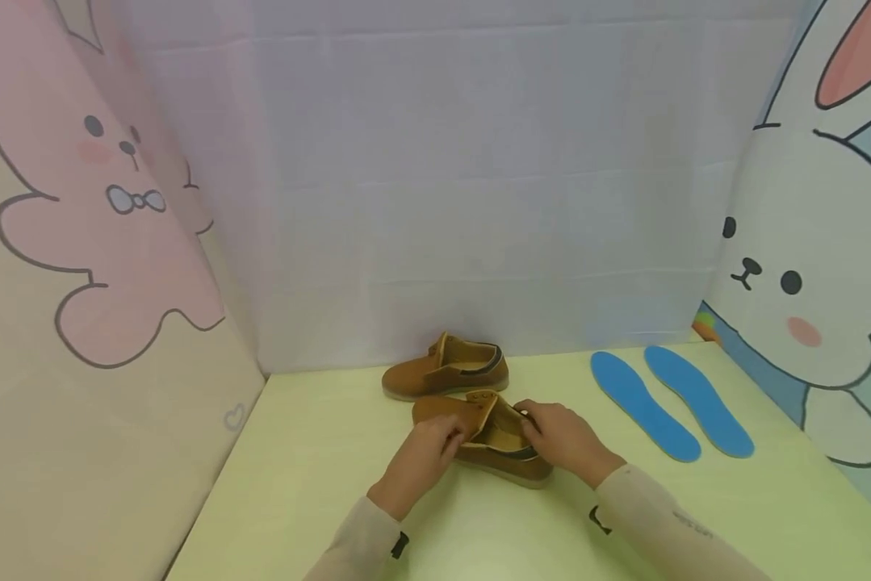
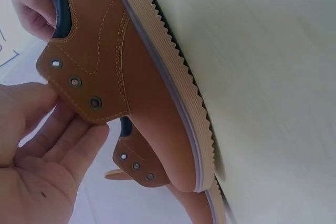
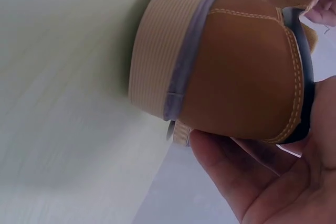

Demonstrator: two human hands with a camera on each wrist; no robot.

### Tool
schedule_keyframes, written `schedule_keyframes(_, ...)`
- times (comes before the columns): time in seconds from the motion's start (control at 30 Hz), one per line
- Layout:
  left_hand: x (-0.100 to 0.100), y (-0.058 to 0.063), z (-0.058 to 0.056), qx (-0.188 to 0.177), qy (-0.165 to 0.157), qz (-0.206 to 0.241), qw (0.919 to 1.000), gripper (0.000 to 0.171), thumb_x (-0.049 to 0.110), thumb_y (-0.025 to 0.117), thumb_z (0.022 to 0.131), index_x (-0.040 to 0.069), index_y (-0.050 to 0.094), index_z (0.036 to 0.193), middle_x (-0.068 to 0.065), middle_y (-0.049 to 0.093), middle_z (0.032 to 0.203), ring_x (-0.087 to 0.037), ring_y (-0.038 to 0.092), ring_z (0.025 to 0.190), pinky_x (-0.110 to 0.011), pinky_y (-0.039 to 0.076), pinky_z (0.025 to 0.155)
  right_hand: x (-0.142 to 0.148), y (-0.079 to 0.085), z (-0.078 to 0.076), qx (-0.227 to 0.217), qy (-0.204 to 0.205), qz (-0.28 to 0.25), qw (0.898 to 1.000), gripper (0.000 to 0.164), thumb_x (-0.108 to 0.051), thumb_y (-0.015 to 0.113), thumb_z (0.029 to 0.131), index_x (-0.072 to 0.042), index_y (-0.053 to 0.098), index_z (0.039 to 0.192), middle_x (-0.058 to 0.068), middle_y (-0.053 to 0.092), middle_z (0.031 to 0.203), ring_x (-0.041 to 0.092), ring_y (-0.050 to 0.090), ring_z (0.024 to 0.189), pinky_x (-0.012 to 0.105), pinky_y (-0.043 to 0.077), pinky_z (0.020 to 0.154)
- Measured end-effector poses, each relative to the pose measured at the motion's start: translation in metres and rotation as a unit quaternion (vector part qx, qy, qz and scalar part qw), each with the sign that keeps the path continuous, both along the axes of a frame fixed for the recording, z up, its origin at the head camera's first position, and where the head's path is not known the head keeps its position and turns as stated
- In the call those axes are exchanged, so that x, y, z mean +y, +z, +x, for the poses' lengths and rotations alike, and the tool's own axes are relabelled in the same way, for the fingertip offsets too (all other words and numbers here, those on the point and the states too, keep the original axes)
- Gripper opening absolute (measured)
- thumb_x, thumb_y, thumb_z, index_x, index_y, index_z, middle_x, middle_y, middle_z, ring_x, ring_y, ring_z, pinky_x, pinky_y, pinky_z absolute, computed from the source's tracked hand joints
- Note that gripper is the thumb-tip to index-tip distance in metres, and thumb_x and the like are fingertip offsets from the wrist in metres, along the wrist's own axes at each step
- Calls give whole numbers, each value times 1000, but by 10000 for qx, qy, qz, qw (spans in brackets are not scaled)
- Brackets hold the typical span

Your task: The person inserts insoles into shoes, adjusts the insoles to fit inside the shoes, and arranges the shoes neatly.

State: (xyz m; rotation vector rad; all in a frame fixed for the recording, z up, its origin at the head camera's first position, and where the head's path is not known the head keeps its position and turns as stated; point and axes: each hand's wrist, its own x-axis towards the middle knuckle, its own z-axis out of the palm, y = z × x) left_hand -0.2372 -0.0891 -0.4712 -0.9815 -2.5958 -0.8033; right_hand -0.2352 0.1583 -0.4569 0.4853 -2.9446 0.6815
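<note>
A brown lace-up shoe without laces (image 1: 504, 463) stands on the table between both hands, its toe pointing left and its tan lining showing. My left hand (image 1: 424, 458) pinches the near eyelet flap (image 2: 84, 85) between thumb and fingers, pulling it outward. At the heel, my right hand (image 1: 567, 436) grips the dark padded collar, with fingers (image 3: 223, 163) against the back of the shoe. A matching brown shoe (image 1: 411, 377) stands just behind, also toe to the left, with its tongue raised. The sole (image 2: 181, 95) of the nearer shoe has a ridged edge.
Two blue insoles (image 1: 647, 410) lie side by side on the pale yellow table (image 1: 311, 484), to the right of the shoes. A white cloth backdrop (image 1: 479, 202) rises behind the table. Side panels carry a pink cartoon figure and a white rabbit.
</note>
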Motion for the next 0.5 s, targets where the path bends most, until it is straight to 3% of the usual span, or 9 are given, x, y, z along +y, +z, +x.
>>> schedule_keyframes(0.23,-3,-7,2,326,-344,-273,9985,9,22,60,90,19,66,95,12,57,92,-2,51,85,-12,43,73,1,0,-1,114,17,153,9998,30,-16,50,94,-13,56,123,-3,61,84,9,44,53,29,38,48)
schedule_keyframes(0.5,-1,-13,3,932,-260,-556,9938,13,22,65,86,20,71,97,12,58,92,-2,49,86,-10,41,75,0,1,0,268,127,271,9992,30,-14,52,93,-12,56,122,2,64,92,8,48,59,29,41,52)
